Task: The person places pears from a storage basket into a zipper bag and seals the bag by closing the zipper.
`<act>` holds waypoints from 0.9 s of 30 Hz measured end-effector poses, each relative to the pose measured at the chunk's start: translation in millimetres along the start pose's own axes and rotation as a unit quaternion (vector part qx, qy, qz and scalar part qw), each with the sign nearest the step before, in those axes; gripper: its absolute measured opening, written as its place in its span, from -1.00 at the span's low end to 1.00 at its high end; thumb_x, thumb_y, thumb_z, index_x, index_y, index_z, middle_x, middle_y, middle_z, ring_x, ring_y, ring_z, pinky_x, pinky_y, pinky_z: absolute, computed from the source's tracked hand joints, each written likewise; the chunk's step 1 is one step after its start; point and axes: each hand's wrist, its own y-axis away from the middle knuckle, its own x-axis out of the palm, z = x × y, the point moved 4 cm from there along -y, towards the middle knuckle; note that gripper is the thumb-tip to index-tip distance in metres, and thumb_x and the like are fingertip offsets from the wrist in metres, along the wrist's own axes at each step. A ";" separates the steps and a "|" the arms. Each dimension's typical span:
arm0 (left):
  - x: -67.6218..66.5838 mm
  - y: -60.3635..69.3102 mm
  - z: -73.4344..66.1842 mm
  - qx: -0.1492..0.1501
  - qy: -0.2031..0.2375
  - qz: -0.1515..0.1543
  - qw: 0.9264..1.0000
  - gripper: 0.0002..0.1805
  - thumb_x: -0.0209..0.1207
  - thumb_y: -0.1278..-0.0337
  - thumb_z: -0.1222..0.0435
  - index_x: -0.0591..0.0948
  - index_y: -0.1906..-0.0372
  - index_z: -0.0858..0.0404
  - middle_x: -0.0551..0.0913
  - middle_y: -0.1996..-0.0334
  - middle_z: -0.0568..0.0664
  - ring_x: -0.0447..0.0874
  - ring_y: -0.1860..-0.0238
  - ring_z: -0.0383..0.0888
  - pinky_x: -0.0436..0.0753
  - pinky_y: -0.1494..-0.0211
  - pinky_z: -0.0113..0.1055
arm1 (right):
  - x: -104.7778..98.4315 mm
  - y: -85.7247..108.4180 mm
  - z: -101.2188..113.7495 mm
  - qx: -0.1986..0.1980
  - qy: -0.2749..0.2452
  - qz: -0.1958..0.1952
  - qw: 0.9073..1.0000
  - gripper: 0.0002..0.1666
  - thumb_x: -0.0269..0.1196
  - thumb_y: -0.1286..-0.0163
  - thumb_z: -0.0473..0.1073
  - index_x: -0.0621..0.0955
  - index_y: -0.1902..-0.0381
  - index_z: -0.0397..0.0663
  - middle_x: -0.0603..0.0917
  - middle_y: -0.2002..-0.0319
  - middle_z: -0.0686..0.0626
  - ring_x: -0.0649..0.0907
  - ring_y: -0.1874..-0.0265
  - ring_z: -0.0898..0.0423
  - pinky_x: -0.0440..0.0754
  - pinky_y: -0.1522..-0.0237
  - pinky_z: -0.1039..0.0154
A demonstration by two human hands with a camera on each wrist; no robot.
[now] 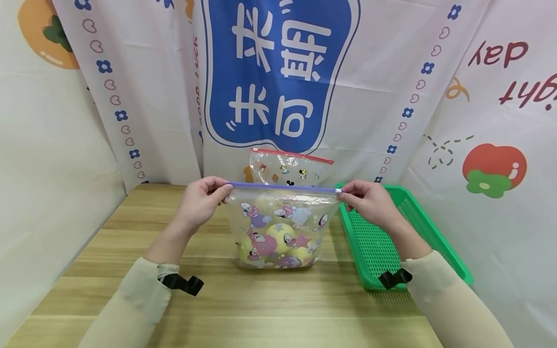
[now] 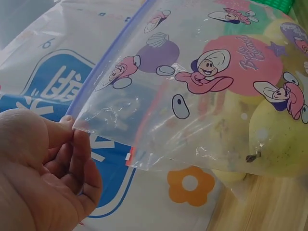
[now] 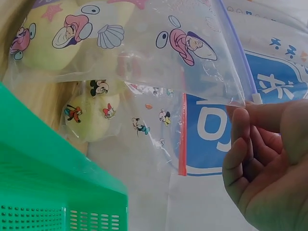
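A clear zip bag (image 1: 278, 227) with pink cartoon prints and a purple slider strip stands upright on the table, holding several yellow-green pears (image 2: 279, 139). My left hand (image 1: 202, 200) pinches the left end of its purple strip between thumb and forefinger. At the strip's other end, my right hand (image 1: 370, 200) pinches the corner next to the white slider (image 3: 257, 98). The strip is stretched straight between both hands. Behind it stands a second clear bag (image 1: 289, 169) with a red strip and small cartoon prints; the right wrist view shows yellow-green fruit (image 3: 89, 118) inside.
A green plastic basket (image 1: 402, 193) with a perforated bottom sits at the right, partly beneath my right forearm. The wooden table (image 1: 130, 232) reaches back to a printed white cloth (image 1: 370, 58). Light walls with fruit prints flank both sides.
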 end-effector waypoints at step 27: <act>130.6 -9.3 -120.8 0.233 -0.245 0.118 0.934 -0.65 0.35 -0.54 0.11 0.75 -0.24 0.18 0.77 -0.21 0.02 0.72 -0.28 -0.02 0.73 -0.40 -0.06 | 0.6 3.4 4.9 -0.007 -0.060 0.009 0.998 -0.74 0.37 -0.64 -0.07 0.74 -0.04 -0.15 0.77 0.28 0.04 0.68 0.37 0.10 0.67 0.40 0.33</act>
